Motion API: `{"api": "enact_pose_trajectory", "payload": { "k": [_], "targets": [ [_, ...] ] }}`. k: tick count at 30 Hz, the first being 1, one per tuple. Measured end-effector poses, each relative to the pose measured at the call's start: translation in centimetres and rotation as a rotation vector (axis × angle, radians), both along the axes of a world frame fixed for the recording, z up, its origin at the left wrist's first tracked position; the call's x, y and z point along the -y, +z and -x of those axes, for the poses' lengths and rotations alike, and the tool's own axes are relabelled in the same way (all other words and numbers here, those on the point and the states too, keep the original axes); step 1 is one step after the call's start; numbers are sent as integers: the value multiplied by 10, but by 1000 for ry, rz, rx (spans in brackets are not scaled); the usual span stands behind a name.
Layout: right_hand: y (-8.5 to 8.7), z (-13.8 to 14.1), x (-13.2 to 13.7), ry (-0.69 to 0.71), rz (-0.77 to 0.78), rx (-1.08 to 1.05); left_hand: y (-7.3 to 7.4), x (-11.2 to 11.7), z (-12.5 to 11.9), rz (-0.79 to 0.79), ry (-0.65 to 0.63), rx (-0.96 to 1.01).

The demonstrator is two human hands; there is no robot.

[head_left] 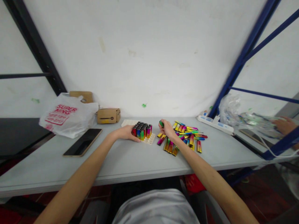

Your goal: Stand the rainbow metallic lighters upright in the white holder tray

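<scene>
Colourful lighters with black tops stand upright in a tight block on a white pegged tray. Around the left side of this block my left hand is curled, its thumb along the front and the other fingers partly hidden behind. My right hand is raised at the left edge of a loose pile and closed on a green lighter, mostly covered by the fingers. The pile holds many shiny metallic lighters in gold, red, purple and blue, lying in different directions.
Another white tray lies behind the block. On the left are a phone, a plastic bag and a cardboard box. A power strip and blue shelf post stand right. Another person's hand shows beyond the post.
</scene>
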State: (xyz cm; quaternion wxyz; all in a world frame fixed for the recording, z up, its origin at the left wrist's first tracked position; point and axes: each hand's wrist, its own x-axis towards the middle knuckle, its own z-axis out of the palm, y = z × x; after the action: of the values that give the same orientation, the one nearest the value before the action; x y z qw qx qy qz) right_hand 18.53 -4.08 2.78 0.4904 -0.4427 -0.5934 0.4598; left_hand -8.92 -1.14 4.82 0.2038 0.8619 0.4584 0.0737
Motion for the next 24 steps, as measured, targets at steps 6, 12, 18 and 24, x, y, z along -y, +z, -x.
{"api": "enact_pose_trajectory", "payload": {
  "k": [6,12,18,24],
  "targets": [
    [-3,0,2,116,-114,-9,0,1,0,15,-7,8],
    [0,2,8,53,-440,233,-1,0,0,23,-35,31],
    [-2,4,13,-8,-494,418,0,1,-1,20,-19,31],
    [-5,9,19,66,-480,476,-1,1,-1,20,-16,29]
  ]
}}
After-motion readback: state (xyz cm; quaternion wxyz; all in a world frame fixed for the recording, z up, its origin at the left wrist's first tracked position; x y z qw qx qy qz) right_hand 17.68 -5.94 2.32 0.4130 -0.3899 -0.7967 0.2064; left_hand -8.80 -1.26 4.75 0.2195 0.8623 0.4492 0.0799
